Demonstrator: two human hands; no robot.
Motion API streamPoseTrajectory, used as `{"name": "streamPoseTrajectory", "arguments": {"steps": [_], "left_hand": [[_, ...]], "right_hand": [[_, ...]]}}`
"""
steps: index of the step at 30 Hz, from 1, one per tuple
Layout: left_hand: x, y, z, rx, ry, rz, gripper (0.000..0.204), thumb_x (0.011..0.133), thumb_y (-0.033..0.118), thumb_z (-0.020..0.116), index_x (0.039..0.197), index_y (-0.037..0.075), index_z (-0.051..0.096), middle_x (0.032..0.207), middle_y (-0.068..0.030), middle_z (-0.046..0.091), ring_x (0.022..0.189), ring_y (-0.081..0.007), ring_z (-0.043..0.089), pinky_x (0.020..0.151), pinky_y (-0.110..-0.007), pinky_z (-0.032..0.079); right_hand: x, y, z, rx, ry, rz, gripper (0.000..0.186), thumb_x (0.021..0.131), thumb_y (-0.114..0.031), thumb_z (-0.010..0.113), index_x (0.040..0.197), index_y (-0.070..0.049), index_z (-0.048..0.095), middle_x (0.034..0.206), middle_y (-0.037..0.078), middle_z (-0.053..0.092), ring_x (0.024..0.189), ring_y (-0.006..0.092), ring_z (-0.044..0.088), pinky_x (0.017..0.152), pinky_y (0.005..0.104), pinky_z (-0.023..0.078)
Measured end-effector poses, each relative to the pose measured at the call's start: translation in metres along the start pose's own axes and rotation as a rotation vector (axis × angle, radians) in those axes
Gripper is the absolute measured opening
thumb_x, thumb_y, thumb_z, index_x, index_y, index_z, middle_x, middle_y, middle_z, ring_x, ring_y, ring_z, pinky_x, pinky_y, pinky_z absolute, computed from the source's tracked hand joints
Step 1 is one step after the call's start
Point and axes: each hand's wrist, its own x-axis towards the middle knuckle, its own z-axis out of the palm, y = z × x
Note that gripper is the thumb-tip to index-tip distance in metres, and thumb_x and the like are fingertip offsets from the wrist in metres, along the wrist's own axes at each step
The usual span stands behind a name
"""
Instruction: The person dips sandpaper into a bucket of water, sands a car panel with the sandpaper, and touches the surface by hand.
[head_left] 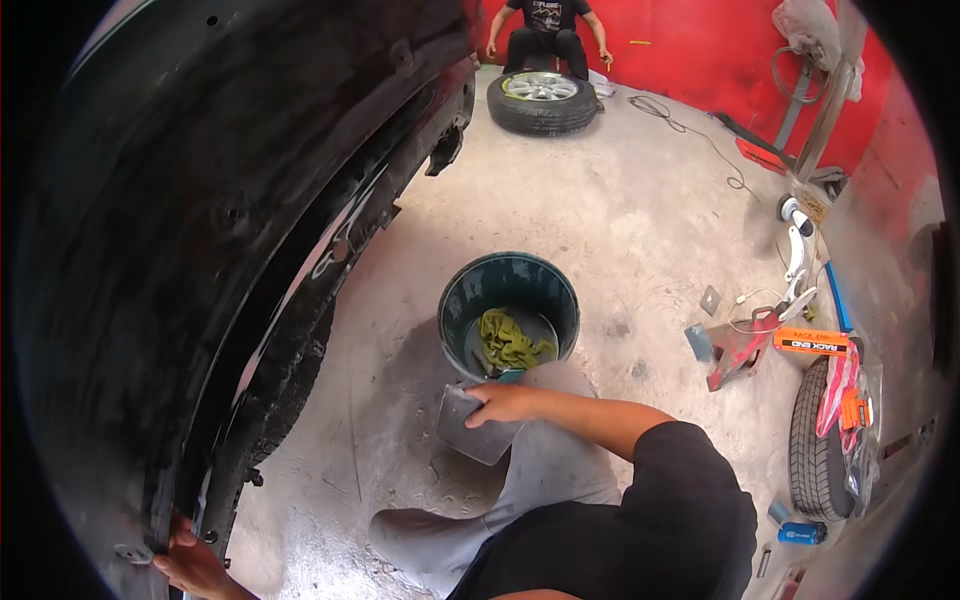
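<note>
My right hand (503, 403) is closed on a dark grey, flat rectangular sheet (484, 441) that looks like sandpaper. It holds the sheet just in front of a dark green bucket (447, 330). Inside the bucket a crumpled yellow-green cloth (508, 340) lies in shallow, cloudy water. At the lower left, my left hand (192, 564) grips the lower edge of a large black car body panel (200, 220), fingers bent round the rim. The panel stands along my whole left side, with dull, smeared patches on its surface.
A wheel with a silver rim (545, 110) lies at the far end, in front of a seated person (545, 35). On the right are a red stand (740, 348), an orange box (810, 342), a tyre (815, 450) and a blue can (802, 532). A cable (690, 128) trails over the floor.
</note>
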Motion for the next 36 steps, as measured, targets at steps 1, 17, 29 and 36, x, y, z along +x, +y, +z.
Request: {"name": "streamPoseTrajectory", "arguments": {"steps": [1, 17, 29, 36], "left_hand": [[-0.001, -0.001, 0.000, 0.006, 0.012, -0.010, 0.050, 0.098, 0.048, 0.038, 0.088, 0.002, 0.055, 0.081, -0.0071, 0.052, 0.094, -0.0230, 0.049, 0.095, -0.041, 0.032], [0.002, -0.003, -0.004, -0.049, 0.001, 0.021, 0.047, 0.098, 0.044, 0.039, 0.091, 0.001, 0.056, 0.080, -0.0063, 0.052, 0.094, -0.0237, 0.047, 0.095, -0.041, 0.030], [-0.004, -0.022, -0.032, -0.178, 0.138, 0.013, 0.047, 0.098, 0.033, 0.043, 0.123, -0.006, 0.053, 0.093, -0.0146, 0.063, 0.101, -0.0286, 0.058, 0.104, -0.044, 0.035], [-0.004, -0.009, -0.005, -0.187, 0.155, 0.114, 0.046, 0.096, 0.034, 0.047, 0.113, -0.007, 0.060, 0.101, -0.0180, 0.066, 0.091, -0.0280, 0.064, 0.087, -0.038, 0.051]], "right_hand": [[-0.003, -0.006, -0.006, 0.074, -0.061, 0.054, 0.056, 0.081, -0.024, 0.069, 0.128, -0.001, 0.051, 0.122, 0.013, 0.057, 0.113, 0.0222, 0.052, 0.095, 0.0338, 0.041], [-0.008, -0.018, -0.011, 0.298, -0.042, 0.099, 0.057, 0.083, -0.023, 0.069, 0.131, 0.000, 0.047, 0.123, 0.010, 0.057, 0.114, 0.0198, 0.050, 0.097, 0.0330, 0.039], [-0.006, -0.018, -0.014, 0.302, 0.006, 0.108, 0.062, 0.083, -0.026, 0.070, 0.133, 0.001, 0.046, 0.123, 0.010, 0.056, 0.115, 0.0193, 0.050, 0.097, 0.0311, 0.038], [-0.006, -0.033, -0.009, 0.103, 0.249, 0.061, 0.055, 0.084, -0.026, 0.070, 0.127, 0.001, 0.050, 0.117, 0.007, 0.058, 0.109, 0.0153, 0.052, 0.094, 0.0292, 0.041]]}}
